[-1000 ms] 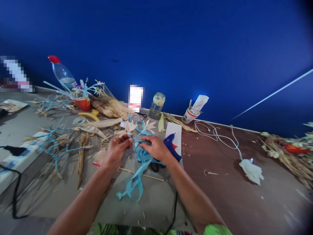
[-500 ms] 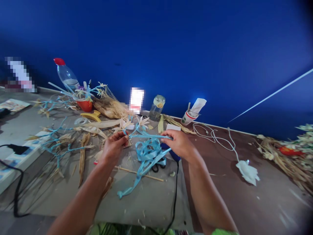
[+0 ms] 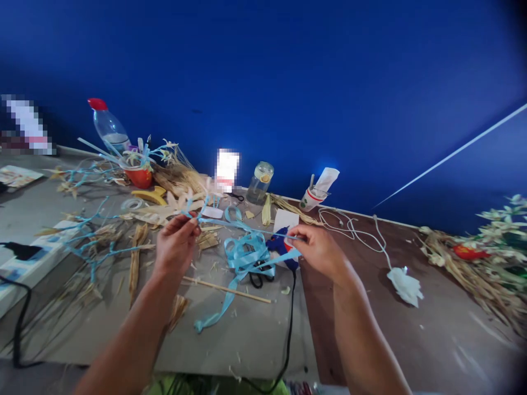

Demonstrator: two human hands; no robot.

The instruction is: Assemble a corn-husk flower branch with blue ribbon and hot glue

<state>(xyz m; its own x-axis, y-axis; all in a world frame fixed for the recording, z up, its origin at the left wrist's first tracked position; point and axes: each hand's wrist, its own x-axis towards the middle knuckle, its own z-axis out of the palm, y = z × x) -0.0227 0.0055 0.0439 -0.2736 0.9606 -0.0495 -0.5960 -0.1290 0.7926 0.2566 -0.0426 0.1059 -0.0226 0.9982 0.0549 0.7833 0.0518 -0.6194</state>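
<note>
Hands had moved wider apart, stretching a strand taut. Left hand (image 3: 175, 244) pinched one end of the ribbon (image 3: 247, 249); its glossy blue loops lay piled on the counter (image 3: 255, 334), half hiding a glue gun (image 3: 276, 245). Right hand (image 3: 317, 249) pinched the other end.

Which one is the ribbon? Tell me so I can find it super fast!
Start at the grey table under the big blue wall and find the person's left hand and right hand. The ribbon runs from one to the other, with loops piled on the table between them. It is flat, shiny and pale blue, unlike the thin, twiggy blue-wrapped stems to the left.
</note>
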